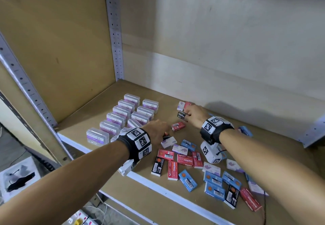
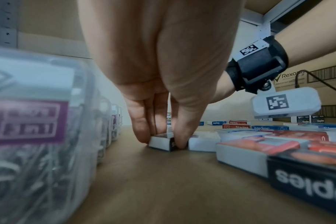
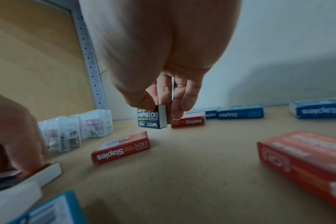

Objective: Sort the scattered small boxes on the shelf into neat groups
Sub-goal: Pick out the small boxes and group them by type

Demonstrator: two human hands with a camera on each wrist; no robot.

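Small staple boxes in red, blue, black and pale lilac lie scattered on the brown shelf board [image 1: 109,101]. My right hand [image 1: 194,114] pinches a black staple box [image 1: 181,115] [image 3: 152,118] between thumb and fingers, lifted just above the board near the back. My left hand [image 1: 156,131] [image 2: 163,136] grips another black box [image 1: 166,135] [image 2: 163,141] that lies flat on the board, thumb on one side and fingers on the other. A red box [image 1: 178,125] [image 3: 121,147] lies between the two hands.
Clear plastic cases with purple labels [image 1: 121,117] stand in two neat rows at the left. A loose heap of staple boxes [image 1: 193,165] fills the front right. A grey perforated post [image 1: 115,31] and a side panel close the left; the shelf's white front edge [image 1: 158,187] runs diagonally.
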